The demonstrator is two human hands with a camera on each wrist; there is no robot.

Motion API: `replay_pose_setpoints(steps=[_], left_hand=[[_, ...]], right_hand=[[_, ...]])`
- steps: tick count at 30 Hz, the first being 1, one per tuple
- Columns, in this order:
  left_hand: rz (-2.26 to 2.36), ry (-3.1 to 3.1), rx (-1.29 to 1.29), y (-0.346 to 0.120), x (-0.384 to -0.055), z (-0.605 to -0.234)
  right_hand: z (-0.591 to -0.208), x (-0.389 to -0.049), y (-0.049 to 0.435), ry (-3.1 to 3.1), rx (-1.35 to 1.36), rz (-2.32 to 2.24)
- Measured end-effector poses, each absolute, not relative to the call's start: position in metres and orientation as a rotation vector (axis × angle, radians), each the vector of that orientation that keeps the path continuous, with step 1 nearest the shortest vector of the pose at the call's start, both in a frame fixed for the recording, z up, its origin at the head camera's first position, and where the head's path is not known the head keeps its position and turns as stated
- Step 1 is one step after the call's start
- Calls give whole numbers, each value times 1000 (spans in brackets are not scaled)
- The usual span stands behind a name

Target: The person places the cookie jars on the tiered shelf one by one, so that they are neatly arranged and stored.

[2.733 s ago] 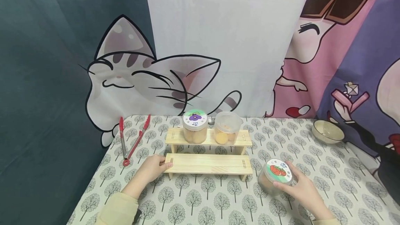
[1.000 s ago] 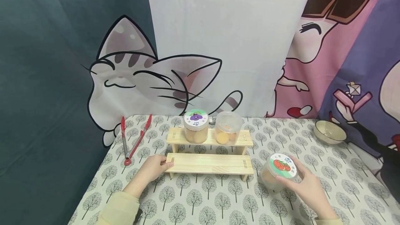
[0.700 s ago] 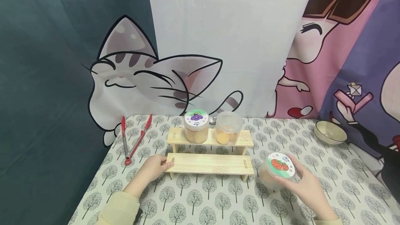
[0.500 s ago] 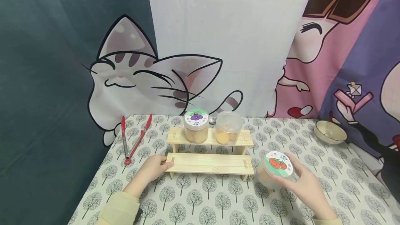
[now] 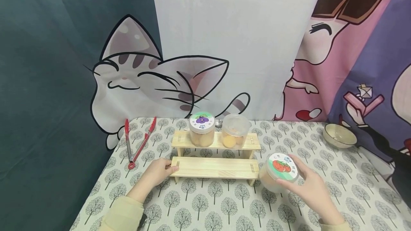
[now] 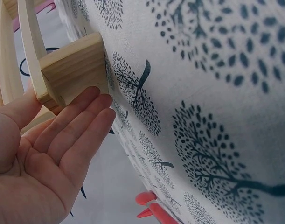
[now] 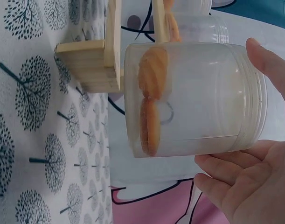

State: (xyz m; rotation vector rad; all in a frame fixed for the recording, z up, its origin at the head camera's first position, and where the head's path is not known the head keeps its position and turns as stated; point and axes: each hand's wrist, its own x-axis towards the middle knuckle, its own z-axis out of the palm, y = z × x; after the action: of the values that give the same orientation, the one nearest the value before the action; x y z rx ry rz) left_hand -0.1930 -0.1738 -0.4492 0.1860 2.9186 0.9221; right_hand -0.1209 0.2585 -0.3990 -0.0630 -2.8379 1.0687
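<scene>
In the head view my right hand (image 5: 309, 188) grips a clear plastic jar (image 5: 269, 184), thumb and fingers round its lidded end. Its white and green lid (image 5: 282, 167) carries a tomato picture, and the jar leans slightly. The right wrist view shows the jar (image 7: 193, 107) raised off the cloth, with small golden-brown cakes (image 7: 151, 70) at its bottom. My left hand (image 5: 157, 172) holds the left end of a two-step wooden rack (image 5: 213, 168), thumb on the lower board; the left wrist view shows its fingers (image 6: 81, 116) along the rack's leg.
On the upper step stand a jar with an eggplant lid (image 5: 201, 131) and a lidless jar (image 5: 235, 131) holding cakes. Red-tipped tongs (image 5: 136, 149) lie open at left. A spoon (image 5: 218, 124) lies behind the rack. A bowl (image 5: 339, 136) sits at back right.
The right hand has lifted the tomato-lid jar and moved it left and a little up, close to the rack's right end. The left hand has stayed on the rack.
</scene>
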Motion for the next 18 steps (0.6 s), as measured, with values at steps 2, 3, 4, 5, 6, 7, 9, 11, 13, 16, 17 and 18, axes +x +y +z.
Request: replay_pose_setpoints(steps=[2,3,4,5,6,7,9,11,13,16,17,18], left_hand=[[919,2919,184,-174,-193,-449],[917,2916,181,-173,-193,-449],[915,2914,178,-173,-193,-449],[912,2912,176,-173,-193,-449],[911,2910,174,-173,-193,-450],[909,2909,174,-173,-193,-450],[908,2908,173,-173,-193,-450],[906,2913,174,-174,-193,-450],[904,2916,172,-174,-193,-451],[904,2913,172,-174,-194,-451],[904,2913,173,-174,-194,-451],[904,2913,175,-174,-194,-451]], right_hand=[[-399,-121,256,-2829,-47,1102],[-399,-122,254,-2828,-41,1105],[-399,-122,252,-2825,-34,1105],[-398,-123,250,-2821,-22,1109],[-398,-124,248,-2820,-16,1111],[-398,-124,246,-2818,-9,1108],[-397,-126,242,-2806,17,1107],[-397,-127,238,-2792,47,1119],[-397,-129,235,-2786,68,1122],[-398,-131,230,-2784,98,1145],[-398,-132,228,-2780,113,1158],[-399,-133,227,-2776,129,1177]])
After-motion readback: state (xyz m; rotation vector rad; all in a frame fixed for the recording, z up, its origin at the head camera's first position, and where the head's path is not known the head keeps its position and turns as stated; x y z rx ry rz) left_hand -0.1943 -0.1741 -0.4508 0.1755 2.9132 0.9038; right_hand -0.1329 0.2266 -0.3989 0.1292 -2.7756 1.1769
